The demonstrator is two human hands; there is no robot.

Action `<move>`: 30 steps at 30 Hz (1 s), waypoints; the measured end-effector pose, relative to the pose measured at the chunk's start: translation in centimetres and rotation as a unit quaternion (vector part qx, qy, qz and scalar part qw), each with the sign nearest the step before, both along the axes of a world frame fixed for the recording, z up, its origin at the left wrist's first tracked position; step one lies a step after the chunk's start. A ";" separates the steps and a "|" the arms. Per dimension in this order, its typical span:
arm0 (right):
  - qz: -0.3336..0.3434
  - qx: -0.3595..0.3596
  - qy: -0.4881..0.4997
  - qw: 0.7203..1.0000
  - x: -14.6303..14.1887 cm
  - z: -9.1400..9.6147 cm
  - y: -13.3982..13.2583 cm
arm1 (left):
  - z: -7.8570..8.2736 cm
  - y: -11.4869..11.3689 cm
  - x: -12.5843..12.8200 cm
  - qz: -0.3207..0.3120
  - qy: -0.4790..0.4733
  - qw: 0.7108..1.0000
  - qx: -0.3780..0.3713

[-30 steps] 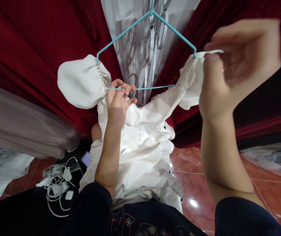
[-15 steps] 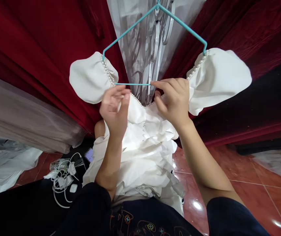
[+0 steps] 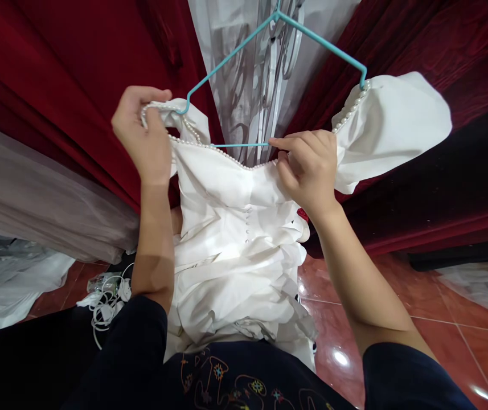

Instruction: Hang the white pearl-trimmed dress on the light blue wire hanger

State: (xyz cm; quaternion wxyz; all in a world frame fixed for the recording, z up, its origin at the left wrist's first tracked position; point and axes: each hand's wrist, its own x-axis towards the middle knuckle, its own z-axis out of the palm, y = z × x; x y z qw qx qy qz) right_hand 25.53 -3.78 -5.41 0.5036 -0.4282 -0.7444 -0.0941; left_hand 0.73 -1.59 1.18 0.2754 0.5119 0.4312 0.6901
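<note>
A white dress [image 3: 230,228] with pearl-beaded edges and puffed sleeves hangs in front of me and spreads over my lap. A light-blue hanger [image 3: 320,41] runs through its shoulders. At the left shoulder, my left hand [image 3: 143,128] is closed on the pearl-trimmed sleeve strap of the dress, near the hanger's left end. My right hand [image 3: 310,165] grips the dress neckline and the hanger's lower bar [image 3: 241,145] on the right side. The right puffed sleeve [image 3: 397,122] hangs from the hanger's right end.
Dark red curtains [image 3: 77,74] flank both sides. Behind the hanger are white cloth and pale ribbon-like strips [image 3: 267,85]. White cables [image 3: 105,307] lie on a black surface [image 3: 34,353] at the lower left. Red tiles [image 3: 435,313] cover the floor at right.
My left hand moved left and up from the hanger's lower bar to the left sleeve strap and closed on it. The left sleeve is now pulled and folded. My right hand shifted slightly right.
</note>
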 end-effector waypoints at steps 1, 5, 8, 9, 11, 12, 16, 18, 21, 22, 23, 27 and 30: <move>0.006 0.001 0.003 1.000 0.0 0.0 0.0 | -0.3 -0.6 -0.1 -0.010 -0.015 1.000 -0.009; 0.034 0.026 0.006 0.999 -0.3 -0.2 0.2 | -2.4 -2.3 -1.2 -0.077 -0.017 0.997 -0.012; 0.045 0.048 0.002 0.998 -0.7 -0.7 0.6 | -4.2 -2.2 -2.6 -0.121 -0.007 0.993 -0.005; 0.047 0.057 0.003 0.997 -0.8 -0.9 0.8 | -4.8 -2.0 -3.0 -0.129 -0.006 0.992 -0.005; 0.048 0.072 0.007 0.996 -0.9 -1.2 1.3 | -5.7 -1.5 -3.4 -0.143 -0.005 0.990 -0.005; 0.047 0.076 0.008 0.996 -0.9 -1.3 1.5 | -6.1 -1.2 -3.4 -0.156 -0.010 0.988 -0.004; 0.052 0.088 0.014 0.995 -0.8 -1.4 1.6 | -6.3 -0.2 -1.5 -0.243 -0.035 0.969 0.035; 0.064 0.090 0.010 0.994 -0.6 -1.2 1.2 | -5.9 0.1 0.0 -0.257 -0.041 0.963 0.069; 0.070 0.120 0.011 0.990 0.3 -0.7 1.0 | -5.6 0.2 1.8 -0.240 -0.073 0.962 0.106; 0.050 0.150 0.030 0.987 0.8 -0.5 1.2 | -5.7 0.1 2.2 -0.231 -0.085 0.963 0.112; 0.018 0.189 0.058 0.980 1.5 -0.2 1.4 | -5.8 0.1 2.5 -0.222 -0.094 0.964 0.114; -0.088 0.225 0.131 0.962 4.2 1.5 3.2 | -6.0 -0.2 2.9 -0.199 -0.109 0.968 0.104; -0.075 0.114 0.149 0.979 6.1 3.4 4.4 | -5.5 -0.4 2.6 -0.192 -0.123 0.967 0.113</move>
